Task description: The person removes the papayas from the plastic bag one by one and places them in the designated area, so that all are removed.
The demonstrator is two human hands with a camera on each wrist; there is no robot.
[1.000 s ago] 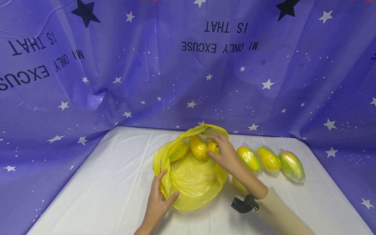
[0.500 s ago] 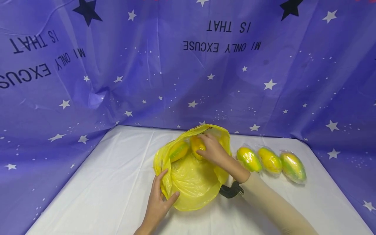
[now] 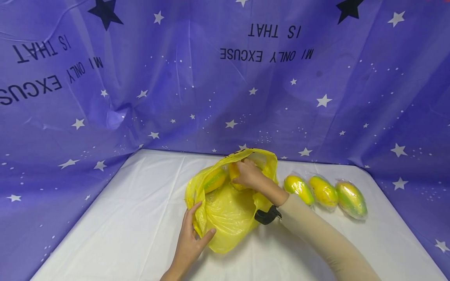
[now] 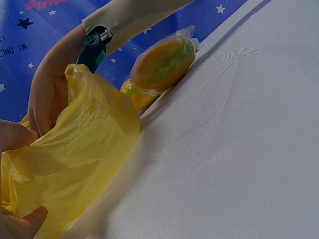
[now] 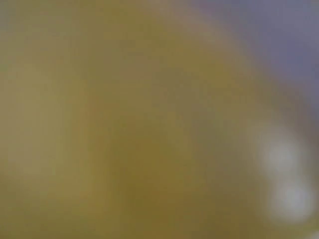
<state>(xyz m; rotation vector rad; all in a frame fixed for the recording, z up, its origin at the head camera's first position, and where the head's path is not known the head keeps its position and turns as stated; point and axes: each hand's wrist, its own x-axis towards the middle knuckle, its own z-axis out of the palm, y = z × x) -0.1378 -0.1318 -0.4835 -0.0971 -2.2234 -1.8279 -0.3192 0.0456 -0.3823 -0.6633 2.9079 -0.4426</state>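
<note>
A yellow plastic bag (image 3: 228,226) stands with its mouth spread wide on the white-covered table. My left hand (image 3: 190,238) grips its left rim, thumb on the near side; the left wrist view shows the thumb and a finger on the film. Inside, a yellow-green mango in clear wrap (image 3: 215,180) lies at the left. My right hand (image 3: 250,175) reaches deep into the bag, its fingers curled over a second mango (image 3: 233,171) that it partly hides. The right wrist view is only a yellow blur.
To the right of the bag, three wrapped mangoes lie in a row: a near one (image 3: 298,188), a middle one (image 3: 323,192) and an outer one (image 3: 351,200). A black wrist mount (image 3: 267,215) on the right arm overlaps the bag's right rim. A purple star-patterned curtain (image 3: 197,97) stands behind.
My right hand has moved left inside the bag, from the right-hand mango onto the middle one. The bag's right rim has folded inward beside the wrist mount. My left hand keeps its place.
</note>
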